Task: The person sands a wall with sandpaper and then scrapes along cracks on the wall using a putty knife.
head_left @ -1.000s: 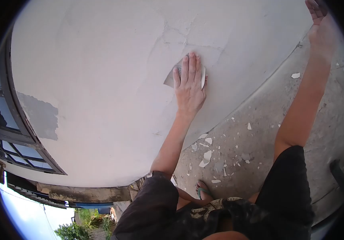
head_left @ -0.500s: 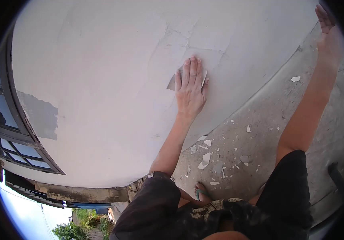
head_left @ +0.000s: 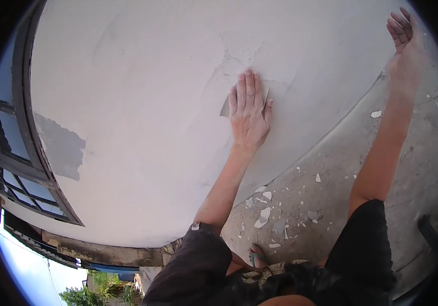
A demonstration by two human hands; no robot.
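My left hand [head_left: 249, 115] lies flat on the pale wall [head_left: 142, 127], its fingers stretched upward. Under the palm it presses what looks like a piece of sandpaper [head_left: 224, 108]; a grey corner shows on the left, and a thin edge sticks out between forefinger and thumb. The middle of the piece is hidden by the hand. Cracks [head_left: 229, 58] and rough marks run through the wall paint just above the fingertips. At the upper right my right hand [head_left: 402, 31] is held out with nothing in it, fingers apart and slightly bent.
White paint flakes [head_left: 262, 218] are scattered over the concrete floor [head_left: 331, 178]. Dark-framed windows [head_left: 38, 168] stand at the left, beside a grey bare patch [head_left: 63, 145] in the paint. My sandalled foot [head_left: 257, 256] shows below. A dark bar-like object [head_left: 429, 232] lies at the right.
The view has shifted slightly, moving the wall and windows rightward. My left hand stays on the sandpaper against the wall. My right hand has moved leftward in view, its fingers now more bent.
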